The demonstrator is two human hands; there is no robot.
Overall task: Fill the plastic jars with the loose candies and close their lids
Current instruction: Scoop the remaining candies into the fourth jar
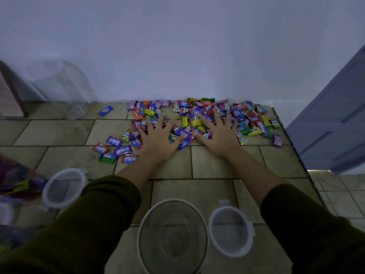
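Mostly candies (197, 119) — bright, wrapped, scattered

Glossy foil-like wrappers on the candies (199, 119), bright and crinkled. Clear, smooth plastic for the open jar (172, 236), milky at the rim. Translucent, slightly frosted plastic on the two lids (64, 187) (same look on the right one (231, 231)). Matt beige tiles on the worktop (213, 163), faintly mottled, with dark grout lines. Ribbed knit cloth, dull olive, on both sleeves (94, 214). Flat matt paint on the wall (177, 46). Another clear plastic jar (59, 84), blurred, at the far left.
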